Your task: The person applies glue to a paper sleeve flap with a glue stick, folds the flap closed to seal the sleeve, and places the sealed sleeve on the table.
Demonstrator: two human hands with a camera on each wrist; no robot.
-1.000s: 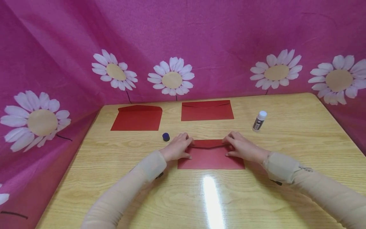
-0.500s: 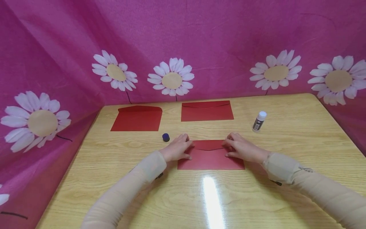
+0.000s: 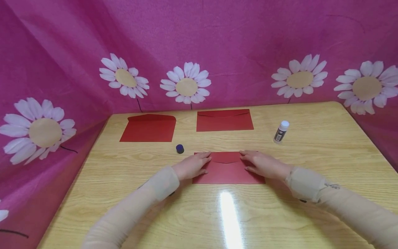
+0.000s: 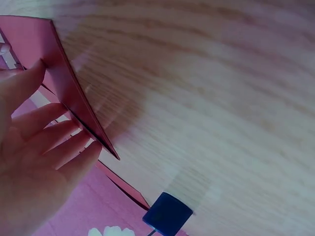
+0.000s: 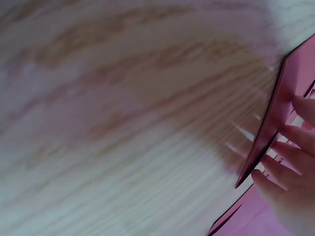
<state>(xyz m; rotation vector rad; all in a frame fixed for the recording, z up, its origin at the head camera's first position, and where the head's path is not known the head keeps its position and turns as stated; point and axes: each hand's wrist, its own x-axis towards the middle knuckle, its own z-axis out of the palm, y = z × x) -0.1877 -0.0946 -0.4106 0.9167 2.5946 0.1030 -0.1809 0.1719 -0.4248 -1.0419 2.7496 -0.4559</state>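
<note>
A red envelope (image 3: 228, 173) lies flat on the table in front of the person, its pointed flap folded down over the body. My left hand (image 3: 192, 166) rests on the left end of it, fingertips along the folded top edge and thumb lower on the body. On the opposite end, my right hand (image 3: 265, 165) touches the flap and top edge in the same way. Both wrist views show the fingers spread and fairly straight against the envelope, here seen as a red sheet (image 4: 59, 73) and a red edge (image 5: 275, 113). Neither hand grips anything.
Behind lie a red envelope with its flap open (image 3: 149, 129) and another with its flap folded down (image 3: 225, 121). A white-capped glue stick (image 3: 281, 131) stands at right. A small dark blue cap (image 3: 180, 149) sits near the left hand. A pink flowered cloth (image 3: 236, 41) surrounds the table.
The envelope's flap has gone from slightly raised to lying flat. The fingers of both hands have straightened and lowered onto it. The other objects have stayed in place.
</note>
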